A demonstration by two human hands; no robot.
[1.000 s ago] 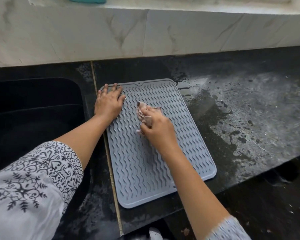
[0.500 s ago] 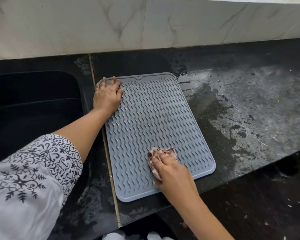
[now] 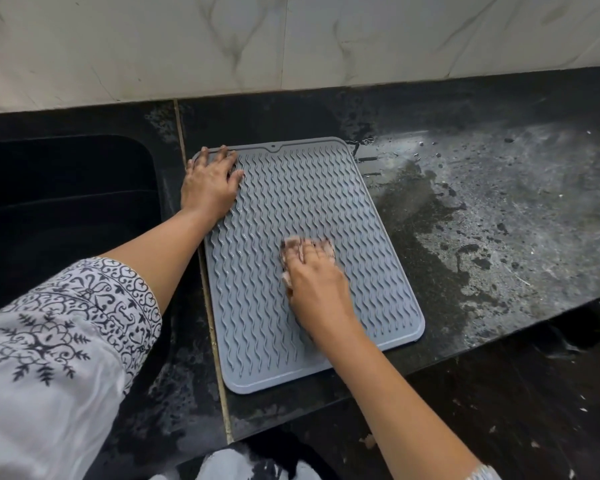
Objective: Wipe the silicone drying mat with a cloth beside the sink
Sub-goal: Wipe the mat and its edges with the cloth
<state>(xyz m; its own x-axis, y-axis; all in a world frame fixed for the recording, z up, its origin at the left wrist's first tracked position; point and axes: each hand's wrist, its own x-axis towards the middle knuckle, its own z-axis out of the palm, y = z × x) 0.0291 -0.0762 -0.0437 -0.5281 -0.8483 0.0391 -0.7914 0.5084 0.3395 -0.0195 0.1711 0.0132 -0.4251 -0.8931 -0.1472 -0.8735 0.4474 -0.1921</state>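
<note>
**Beside the sink, a drying mat gets its wipe-down**

On a wet black stone countertop (image 3: 499, 220), just right of a dark sunken sink (image 3: 84, 174), a grey rectangular silicone drying mat (image 3: 309, 195) with wavy ridges lies flat, its near edge close to the counter's front lip. A person's left hand (image 3: 210, 183) rests on the mat's far left corner, fingers straight and spread, pinning it down. The right hand (image 3: 317, 282) is at the middle of the mat, fingers close together and curled lightly over a crumpled pinkish cloth (image 3: 292, 244), pressing the wad onto the ridges. The thumb's hold is partly hidden. A white sleeve with black print (image 3: 66, 323) covers the left arm.

Wiping appears to be under way, though how much of the mat is already clean cannot be told. Done well, the stroke likely runs along the ridges rather than across them, so the cloth reaches the grooves where water sits. Firm pressure from the anchoring hand matters, since silicone on a wet slab may skid. That hand's own corner needs a pass too, so the anchor would have to shift. Puddles and specks lie just right of the mat, and a cloth straying off that edge could drag grime back.
</note>
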